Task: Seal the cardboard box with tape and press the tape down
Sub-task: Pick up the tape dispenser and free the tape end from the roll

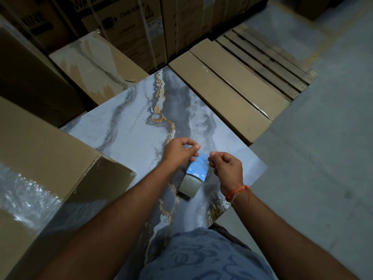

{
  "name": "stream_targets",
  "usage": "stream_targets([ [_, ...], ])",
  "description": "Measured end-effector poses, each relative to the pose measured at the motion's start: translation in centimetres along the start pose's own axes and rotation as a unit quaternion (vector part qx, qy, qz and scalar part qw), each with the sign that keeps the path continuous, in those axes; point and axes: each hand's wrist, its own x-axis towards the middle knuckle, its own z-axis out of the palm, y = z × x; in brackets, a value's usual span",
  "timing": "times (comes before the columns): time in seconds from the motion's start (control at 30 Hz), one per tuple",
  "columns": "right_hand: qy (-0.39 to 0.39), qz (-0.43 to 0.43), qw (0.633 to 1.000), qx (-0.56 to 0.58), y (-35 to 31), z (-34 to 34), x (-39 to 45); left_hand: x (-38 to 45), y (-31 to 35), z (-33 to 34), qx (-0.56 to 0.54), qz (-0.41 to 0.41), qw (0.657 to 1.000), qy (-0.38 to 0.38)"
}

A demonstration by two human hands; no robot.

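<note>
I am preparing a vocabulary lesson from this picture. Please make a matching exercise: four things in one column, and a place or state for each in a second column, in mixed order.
Things:
1. tape roll
2. pallet
3. wrist band
4. marbled tile

Places or states:
A. on the right wrist
B. bare wooden slats, far right
C. hanging below both hands, a strip pulled out
D. lying flat under the hands

Pairs: 1-C, 2-B, 3-A, 4-D
</note>
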Motion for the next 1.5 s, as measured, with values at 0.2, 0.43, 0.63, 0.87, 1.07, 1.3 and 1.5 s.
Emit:
stream_targets([
  [0.2,-0.003,0.012,1.000,0.012,0.1,0.1,0.1,0.2,0.0,0.3,-0.047,-0.045,0.998,-0.001],
  [0.43,0.008,0.015,1.000,-0.021,0.3,0.3,-0.1,0.1,-0.1,0.3,-0.004,-0.047,0.999,0.017],
  [0.63,0.029,0.043,0.996,-0.067,0.1,0.8,-0.2,0.3,-0.2,0.4,0.086,-0.062,0.994,0.038],
  [0.87,0.030,0.072,0.991,-0.105,0.1,1.1,-0.3,0.0,-0.2,0.4,0.114,-0.109,0.987,0.025],
  [1.07,0.033,0.071,0.988,-0.135,0.1,1.0,-0.2,-0.2,-0.2,0.5,0.102,-0.117,0.987,0.029],
  [1.3,0.037,0.065,0.986,-0.148,0.1,1.0,-0.1,-0.6,0.0,0.9,0.074,-0.151,0.986,0.008],
  [1.5,0.031,0.057,0.984,-0.167,0.2,0.9,-0.2,-0.4,-0.4,1.0,0.003,-0.185,0.983,-0.001],
])
